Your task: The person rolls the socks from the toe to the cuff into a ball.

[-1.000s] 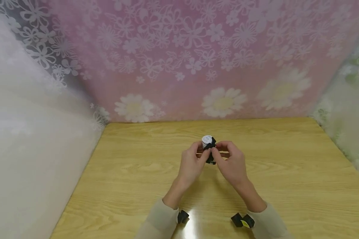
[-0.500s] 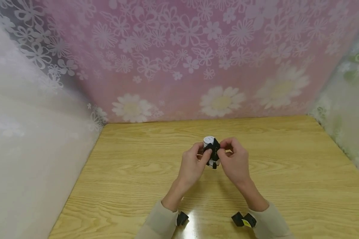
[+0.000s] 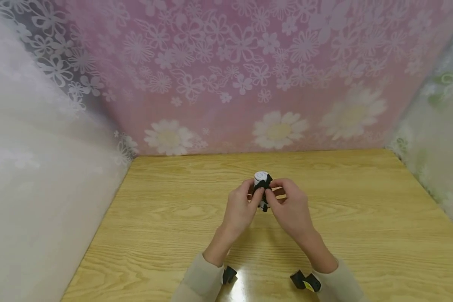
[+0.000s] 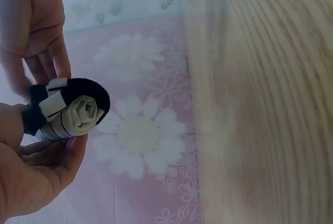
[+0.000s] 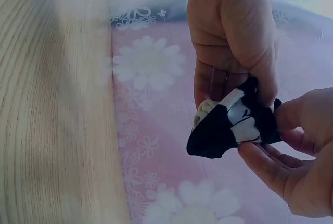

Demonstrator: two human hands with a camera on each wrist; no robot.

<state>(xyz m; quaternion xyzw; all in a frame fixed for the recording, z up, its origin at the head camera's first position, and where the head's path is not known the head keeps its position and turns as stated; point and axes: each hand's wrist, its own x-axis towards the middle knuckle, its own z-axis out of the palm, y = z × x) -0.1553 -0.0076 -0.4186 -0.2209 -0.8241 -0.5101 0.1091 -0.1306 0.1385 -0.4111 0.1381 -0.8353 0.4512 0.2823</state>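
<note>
Both hands hold a small rolled cloth bundle (image 3: 261, 176) above the table. White fabric in a spiral shows at its end (image 4: 86, 112), and black fabric with white patches (image 5: 213, 138) wraps round it. My left hand (image 3: 238, 207) grips its left side, with the thumb in front and the fingers behind. My right hand (image 3: 292, 207) pinches the black fabric on the right side, its thumb tip close to the left thumb. In the right wrist view the left hand (image 5: 234, 31) comes from above and the right hand (image 5: 307, 164) from the lower right. Fingers hide much of the bundle's middle.
The wood-grain table (image 3: 166, 235) spreads under the hands. A pink flowered backdrop (image 3: 219, 84) stands along its far edge, with pale side walls (image 3: 41, 176) left and right. Black devices (image 3: 305, 281) sit at the cuffs of the light sleeves.
Half a second ago the right hand was further right with its fingers on the black fabric's edge. Now it has moved back left, thumb near the left thumb, and the bundle has shifted slightly left.
</note>
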